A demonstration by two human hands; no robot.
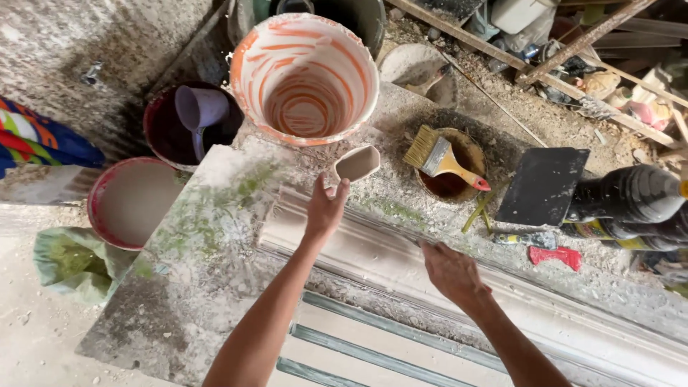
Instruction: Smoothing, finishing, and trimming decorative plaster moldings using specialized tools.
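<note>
Reaching at centre frame: left hand, fingers loosely spread, just below small scoop; right hand, fingers curled down, touching long white moulding running toward lower right.

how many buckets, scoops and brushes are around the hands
buckets: 3, orange-streaked, dark one, pink-rimmed
scoops: 2, purple in the dark one, pale one at the left hand
brushes: 1, brush across a small pot
total: 6
</note>
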